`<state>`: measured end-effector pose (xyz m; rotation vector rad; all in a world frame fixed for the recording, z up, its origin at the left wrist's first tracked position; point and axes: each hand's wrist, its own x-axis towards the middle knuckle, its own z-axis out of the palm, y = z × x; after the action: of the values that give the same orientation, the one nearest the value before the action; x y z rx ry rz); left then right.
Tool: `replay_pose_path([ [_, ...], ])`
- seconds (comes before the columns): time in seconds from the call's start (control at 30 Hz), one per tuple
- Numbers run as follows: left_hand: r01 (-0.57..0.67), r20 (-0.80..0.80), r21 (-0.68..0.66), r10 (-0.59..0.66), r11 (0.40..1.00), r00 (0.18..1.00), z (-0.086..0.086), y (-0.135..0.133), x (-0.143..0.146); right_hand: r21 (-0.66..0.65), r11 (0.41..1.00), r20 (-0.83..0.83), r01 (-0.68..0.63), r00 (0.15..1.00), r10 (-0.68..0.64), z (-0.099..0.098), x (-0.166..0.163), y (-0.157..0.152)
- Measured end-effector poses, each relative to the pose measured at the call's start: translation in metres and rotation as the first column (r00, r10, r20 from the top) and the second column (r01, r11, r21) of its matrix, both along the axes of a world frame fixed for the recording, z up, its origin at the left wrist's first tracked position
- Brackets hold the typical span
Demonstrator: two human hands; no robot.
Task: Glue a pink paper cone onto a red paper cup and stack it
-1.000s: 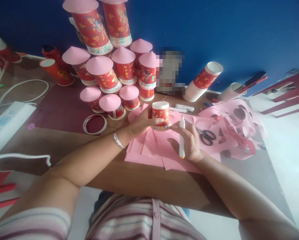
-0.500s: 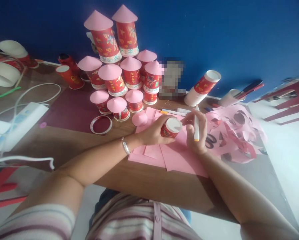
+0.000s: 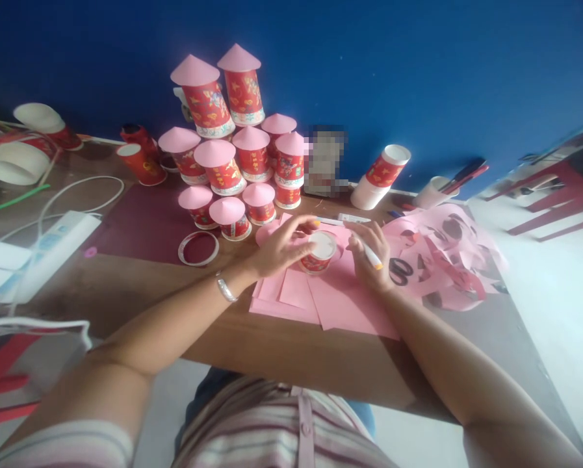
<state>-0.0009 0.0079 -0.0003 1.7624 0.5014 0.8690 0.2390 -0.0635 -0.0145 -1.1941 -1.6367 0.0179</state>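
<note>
A short red patterned paper tube (image 3: 318,263) with a white top stands upright on pink paper sheets (image 3: 296,289). My left hand (image 3: 284,246) is at its left side, thumb by the rim and fingers apart and curved behind it. Whether the thumb touches the tube I cannot tell. My right hand (image 3: 372,250) is to the tube's right, closed on a white marker (image 3: 370,255) with an orange end. Another orange-ended marker (image 3: 329,221) lies just beyond the left fingertips.
Several red tubes with pink paper cones (image 3: 214,156) stand stacked at the back left. A white ring (image 3: 181,249), a power strip (image 3: 60,250) and cables lie left. Scissors (image 3: 401,272), pink paper scraps (image 3: 459,260), a tilted tube (image 3: 386,170) and a pen cup (image 3: 431,192) are right.
The short tube has come down from my left hand's grip onto the pink paper. My left fingers have loosened and spread. The right hand keeps its marker; the view has shifted slightly.
</note>
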Motion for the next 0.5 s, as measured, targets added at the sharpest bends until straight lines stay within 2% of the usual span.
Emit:
replay_pose_path([
  [0.1,-0.230,-0.040,0.120,0.237,0.966,0.971,0.001,0.008,-0.015,-0.083,0.996,-0.085,0.021,0.996,-0.028,-0.002,-0.001,0.001],
  [0.17,-0.285,-0.103,0.260,0.320,0.922,0.942,0.002,0.014,-0.021,-0.141,0.989,-0.158,0.035,0.986,-0.058,-0.002,-0.002,0.002],
  [0.2,-0.279,-0.130,0.330,0.336,0.902,0.933,0.003,0.018,-0.021,-0.165,0.986,-0.193,0.035,0.979,-0.067,-0.002,-0.003,0.002],
  [0.33,-0.093,-0.303,0.534,0.293,0.840,0.907,0.004,0.032,-0.004,-0.255,0.966,-0.335,-0.033,0.940,-0.056,0.002,-0.005,0.004],
  [0.4,-0.024,-0.380,0.566,0.287,0.824,0.879,0.001,0.042,0.012,-0.292,0.953,-0.410,-0.082,0.911,-0.047,0.004,-0.006,0.004],
  [0.5,0.017,-0.473,0.560,0.303,0.828,0.828,-0.004,0.056,0.031,-0.317,0.939,-0.465,-0.132,0.885,-0.032,0.008,-0.006,0.004],
])
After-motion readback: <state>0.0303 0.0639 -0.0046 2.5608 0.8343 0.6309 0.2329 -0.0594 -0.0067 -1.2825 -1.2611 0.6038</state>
